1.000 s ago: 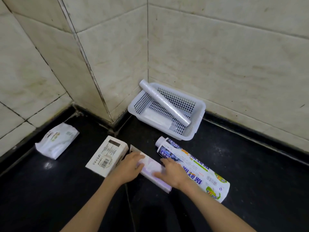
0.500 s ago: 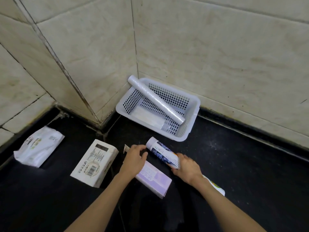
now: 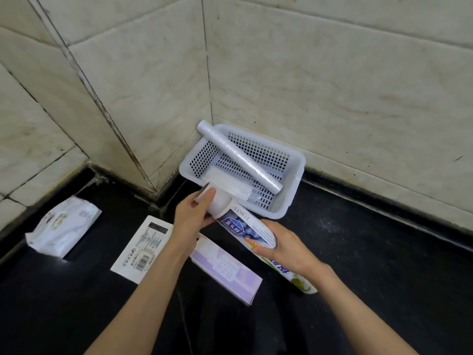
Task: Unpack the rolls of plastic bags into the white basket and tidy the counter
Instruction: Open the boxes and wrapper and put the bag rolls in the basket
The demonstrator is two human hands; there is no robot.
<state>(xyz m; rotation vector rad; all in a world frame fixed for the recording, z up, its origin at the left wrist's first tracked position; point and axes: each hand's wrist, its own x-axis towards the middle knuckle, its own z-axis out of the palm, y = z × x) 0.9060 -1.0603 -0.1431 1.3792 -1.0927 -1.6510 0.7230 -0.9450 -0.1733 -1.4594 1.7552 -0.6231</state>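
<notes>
A white perforated basket stands in the wall corner. Inside it a long plastic bag roll leans on the back left rim, and a shorter roll lies on the bottom. Just in front of the basket I hold a printed wrapper lifted off the black counter. My right hand grips the wrapper's middle. My left hand grips the bare white roll sticking out of the wrapper's open end, thumb on its cardboard core.
A purple and white box lies on the counter below my hands. Left of it lies a white barcode box, and a soft white pack sits far left. Tiled walls close the back and left.
Both hands left the purple box. The right hand picked the wrapped roll up off the counter, and the left hand took hold of the roll's exposed end, which now sticks out further.
</notes>
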